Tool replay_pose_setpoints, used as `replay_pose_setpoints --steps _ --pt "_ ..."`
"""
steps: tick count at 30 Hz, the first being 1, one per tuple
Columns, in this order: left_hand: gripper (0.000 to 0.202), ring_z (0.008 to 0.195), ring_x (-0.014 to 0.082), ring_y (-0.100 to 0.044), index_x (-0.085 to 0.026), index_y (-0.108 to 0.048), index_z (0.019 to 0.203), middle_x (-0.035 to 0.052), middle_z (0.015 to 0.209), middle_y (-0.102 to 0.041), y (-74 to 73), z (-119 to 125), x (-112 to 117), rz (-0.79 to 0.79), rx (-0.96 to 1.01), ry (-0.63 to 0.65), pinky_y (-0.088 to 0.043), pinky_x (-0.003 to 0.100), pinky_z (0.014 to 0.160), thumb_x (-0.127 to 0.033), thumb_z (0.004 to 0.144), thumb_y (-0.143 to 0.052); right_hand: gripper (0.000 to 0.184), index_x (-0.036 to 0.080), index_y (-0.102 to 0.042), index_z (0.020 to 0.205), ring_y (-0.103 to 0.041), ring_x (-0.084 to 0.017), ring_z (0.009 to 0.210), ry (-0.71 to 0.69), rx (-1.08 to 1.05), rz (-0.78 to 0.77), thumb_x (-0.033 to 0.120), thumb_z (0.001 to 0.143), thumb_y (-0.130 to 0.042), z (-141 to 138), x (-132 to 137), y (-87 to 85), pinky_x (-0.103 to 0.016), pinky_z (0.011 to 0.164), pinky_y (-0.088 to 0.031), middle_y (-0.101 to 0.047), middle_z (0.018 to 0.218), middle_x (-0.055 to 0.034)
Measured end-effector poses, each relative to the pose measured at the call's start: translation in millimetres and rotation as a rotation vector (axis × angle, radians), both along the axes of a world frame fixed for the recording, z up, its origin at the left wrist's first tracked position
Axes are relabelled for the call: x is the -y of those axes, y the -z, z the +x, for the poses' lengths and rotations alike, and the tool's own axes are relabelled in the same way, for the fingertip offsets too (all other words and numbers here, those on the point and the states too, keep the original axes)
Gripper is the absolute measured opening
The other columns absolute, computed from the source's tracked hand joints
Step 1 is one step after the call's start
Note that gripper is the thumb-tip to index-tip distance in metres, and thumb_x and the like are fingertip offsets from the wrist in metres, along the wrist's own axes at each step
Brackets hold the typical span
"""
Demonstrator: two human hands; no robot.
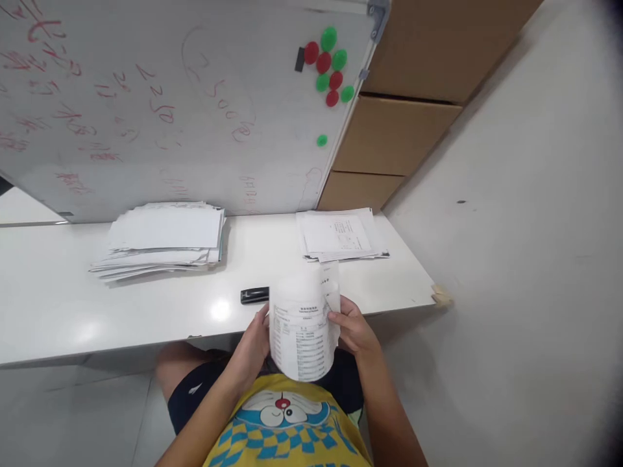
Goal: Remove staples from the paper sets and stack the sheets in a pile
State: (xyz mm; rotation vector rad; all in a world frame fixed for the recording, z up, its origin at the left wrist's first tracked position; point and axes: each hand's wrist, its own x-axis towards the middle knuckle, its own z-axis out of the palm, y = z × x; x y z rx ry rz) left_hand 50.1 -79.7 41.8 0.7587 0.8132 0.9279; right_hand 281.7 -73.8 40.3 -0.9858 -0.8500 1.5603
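Observation:
Printed sheets of paper (299, 331) are held up in front of my body, curving over at the table's front edge. My left hand (254, 347) grips their left side, with most of its fingers hidden behind the paper. On the right side my right hand (354, 326) pinches the sheets, thumb on top. Rows of small print cover the page facing me. Just left of the papers, a black stapler (254, 296) lies on the white table (253, 243), its right end covered by the sheets.
A thick paper stack (165, 227) lies at the back left, a smaller paper stack (341, 233) at the back right. Behind stands a whiteboard (272, 162) with red writing and several round magnets (324, 63). Cardboard boxes (394, 133) rise beside it, and a wall (511, 259) bounds the right.

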Motion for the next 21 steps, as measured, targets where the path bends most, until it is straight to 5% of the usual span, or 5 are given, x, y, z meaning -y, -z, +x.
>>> replay_pose_setpoints --steps 3,6,12,16,21 --pt "0.058 0.125 0.0348 -0.05 -0.016 -0.058 0.127 0.0135 0.125 -0.063 -19.7 -1.8 -5.9 -0.217 0.132 0.076 -0.036 0.05 0.108 -0.054 0.083 -0.058 0.037 0.025 -0.07 0.104 -0.068 -0.027 0.095 0.005 0.029 0.005 0.039 0.071 -0.077 9.3 1.7 -2.7 -0.041 0.085 -0.052 -0.075 0.099 -0.0053" --pt "0.052 0.119 0.0348 -0.056 -0.017 -0.065 0.118 0.0115 0.114 -0.068 -29.5 -13.5 -11.8 -0.157 0.011 0.024 -0.042 0.048 0.102 -0.042 0.074 -0.073 0.037 0.025 -0.068 0.111 -0.067 -0.026 0.097 0.012 0.114 -0.001 0.038 0.077 -0.072 16.2 0.9 -10.0 -0.04 0.088 -0.051 -0.074 0.103 -0.005" --pt "0.067 0.111 0.035 -0.06 -0.018 -0.072 0.099 0.0113 0.104 -0.071 -28.0 -18.3 -18.4 -0.059 0.034 -0.119 -0.05 0.046 0.093 -0.074 0.064 -0.063 0.045 0.027 -0.061 0.121 -0.064 -0.027 0.103 0.094 0.243 -0.002 0.043 0.08 -0.069 18.3 1.7 -23.4 -0.039 0.088 -0.051 -0.069 0.116 -0.0056" --pt "0.056 0.097 0.0317 -0.065 -0.013 -0.071 0.095 0.0114 0.094 -0.073 -25.5 -10.7 -25.4 -0.047 -0.126 -0.294 -0.053 0.043 0.083 -0.062 0.067 -0.069 0.056 0.029 -0.052 0.131 -0.061 -0.027 0.111 0.132 0.268 0.002 0.046 0.08 -0.067 12.6 1.6 -25.3 -0.04 0.094 -0.049 -0.067 0.121 -0.0053" --pt "0.046 0.082 0.0258 -0.066 -0.012 -0.071 0.093 0.0091 0.086 -0.072 -19.5 -10.4 -35.1 0.046 -0.23 -0.373 -0.054 0.036 0.071 -0.053 0.071 -0.07 0.051 0.025 -0.059 0.122 -0.062 -0.028 0.106 0.197 0.329 -0.012 0.05 0.079 -0.067 7.7 -0.8 -17.0 -0.041 0.091 -0.049 -0.071 0.11 -0.0068"
